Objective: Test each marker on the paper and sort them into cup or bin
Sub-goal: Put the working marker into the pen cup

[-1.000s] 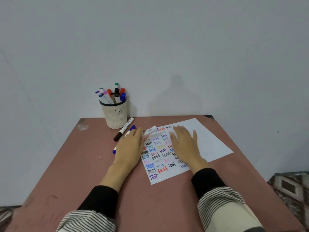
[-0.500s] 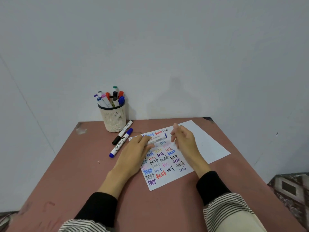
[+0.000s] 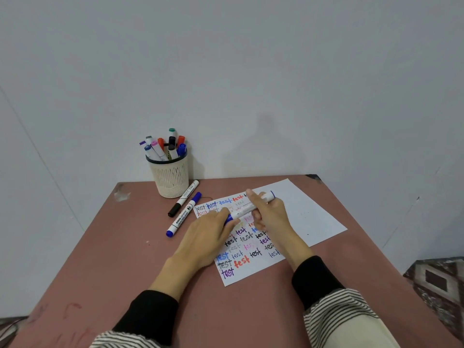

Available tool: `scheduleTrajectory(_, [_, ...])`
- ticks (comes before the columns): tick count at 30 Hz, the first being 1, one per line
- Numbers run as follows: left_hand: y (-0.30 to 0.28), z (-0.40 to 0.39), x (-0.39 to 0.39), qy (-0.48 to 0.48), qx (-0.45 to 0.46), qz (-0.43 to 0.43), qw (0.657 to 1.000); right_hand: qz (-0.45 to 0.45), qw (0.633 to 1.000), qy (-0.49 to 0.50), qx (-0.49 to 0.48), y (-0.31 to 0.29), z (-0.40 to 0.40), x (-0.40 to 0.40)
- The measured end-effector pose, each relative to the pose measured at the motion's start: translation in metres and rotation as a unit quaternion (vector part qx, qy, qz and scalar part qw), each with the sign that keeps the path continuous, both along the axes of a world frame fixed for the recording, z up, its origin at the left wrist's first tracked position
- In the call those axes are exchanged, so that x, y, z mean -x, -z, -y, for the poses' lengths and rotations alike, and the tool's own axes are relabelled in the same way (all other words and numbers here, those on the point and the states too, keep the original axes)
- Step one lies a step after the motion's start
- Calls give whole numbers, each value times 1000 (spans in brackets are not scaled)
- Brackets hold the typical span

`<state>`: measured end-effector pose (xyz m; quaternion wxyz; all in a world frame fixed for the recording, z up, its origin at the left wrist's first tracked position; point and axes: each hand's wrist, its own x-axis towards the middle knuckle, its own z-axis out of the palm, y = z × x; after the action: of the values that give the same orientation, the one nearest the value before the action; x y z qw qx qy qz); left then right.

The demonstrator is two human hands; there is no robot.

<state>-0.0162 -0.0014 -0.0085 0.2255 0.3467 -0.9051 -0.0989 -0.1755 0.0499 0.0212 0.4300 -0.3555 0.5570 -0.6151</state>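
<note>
We see a reddish-brown counter point(image 3: 125, 259) pushed up against a pale wall, and we take the paper point(image 3: 301, 217) lying on it as our landmark. The sheet is white and sits askew; its near-left half is covered with the word "test" written over and over in black, blue, red, purple and pink, while its far-right half is mostly bare.

Over the written part of the paper both hands share one blue marker point(image 3: 244, 209). Our left hand point(image 3: 208, 237) comes in from the paper's left edge, and its fingers curl round the blue cap end, pinching it. Our right hand point(image 3: 272, 214) is above the middle of the sheet, its fingers wrapped round the white barrel with the index finger stretched along the top. The marker lies roughly level, its other end pointing toward the paper's far edge.

Beyond the paper's far-left corner, by the wall, stands a cream mesh cup point(image 3: 170, 178) with a dark rim, holding a bunch of markers upright with caps of several colours. Between the cup and the paper two loose markers lie on the counter, side by side and slanted: a black marker point(image 3: 183, 198) nearer the cup and a second blue marker point(image 3: 183, 214) just beside the paper's left corner.
</note>
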Motion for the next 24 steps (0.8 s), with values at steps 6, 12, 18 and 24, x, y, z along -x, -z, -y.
scheduleTrajectory(6, [-5,-9,3,4,96,59,994,-8,1000,-6,-5,-1,1,3])
scheduleTrajectory(12, [0,-7,6,-23,58,43,997,-2,1000,-14,15,1,1,9])
scheduleTrajectory(18, [7,4,2,-42,-51,-52,996,97,983,137,79,-6,-1,27])
scheduleTrajectory(24, [8,5,0,-26,-109,-5,994,27,981,175,80,2,0,38])
